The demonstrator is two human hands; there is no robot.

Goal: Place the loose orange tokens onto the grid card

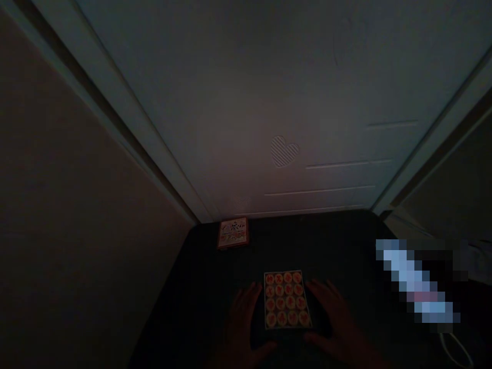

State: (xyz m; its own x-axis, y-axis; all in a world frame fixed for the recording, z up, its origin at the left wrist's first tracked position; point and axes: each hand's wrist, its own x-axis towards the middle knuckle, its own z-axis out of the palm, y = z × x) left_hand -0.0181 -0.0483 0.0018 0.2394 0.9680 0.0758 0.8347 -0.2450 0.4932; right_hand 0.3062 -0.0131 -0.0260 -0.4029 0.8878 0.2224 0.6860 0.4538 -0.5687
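In the dim head view, a shallow square box (287, 328) holds round pale discs (288, 290) in neat rows. Each disc bears a red marking, much like Chinese chess pieces, though the characters are too dark to read. My left hand (243, 316) rests open at the box's left side, thumb spread from the fingers. On the opposite side my right hand (335, 319) is also open, fingertips close to the edge. Whether either hand touches the box I cannot tell. Neither hand holds anything.
A flat box with a printed, red-edged top (233, 232) lies at the back left of the dark table (323, 241). Behind stands a pale door panel (246, 102) with an embossed heart. At right is a bright pixelated shape (417, 284), with a pale cable (457, 346) below.
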